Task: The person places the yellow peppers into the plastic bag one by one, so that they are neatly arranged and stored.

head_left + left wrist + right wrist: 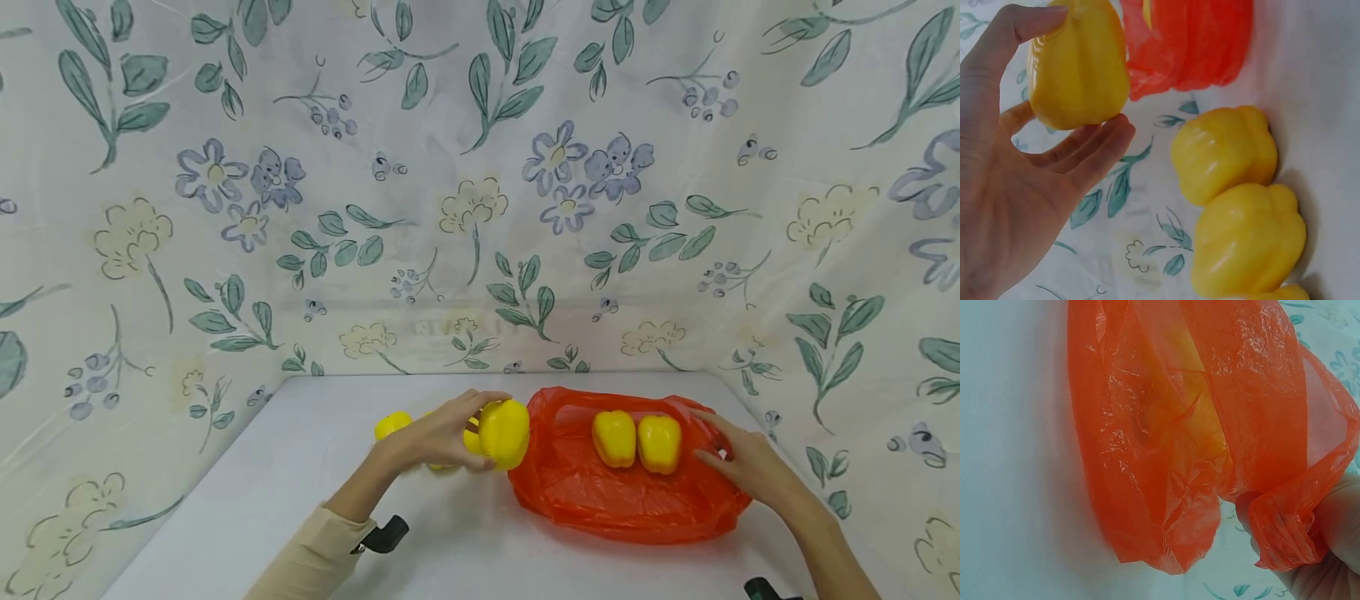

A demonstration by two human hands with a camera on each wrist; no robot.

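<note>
In the head view my left hand [442, 429] holds a yellow bell pepper [506, 435] upright between thumb and fingers, at the left edge of a red plastic bag [600, 507]. The left wrist view shows that pepper [1079, 69] gripped by thumb and fingertips. Two more yellow bell peppers, one on the left [614, 439] and one on the right [660, 444], lie side by side inside the opened bag. My right hand [746, 467] grips the bag's right side; close up in the right wrist view, bunched red plastic [1288, 534] is pinched between thumb and fingers.
Behind my left hand, partly hidden by it, more yellow bell peppers [392, 423] stand on the white table [247, 483]. Two of them, a farther one [1225, 153] and a nearer one [1250, 240], show in the left wrist view. A flower-patterned cloth [465, 258] hangs around the table.
</note>
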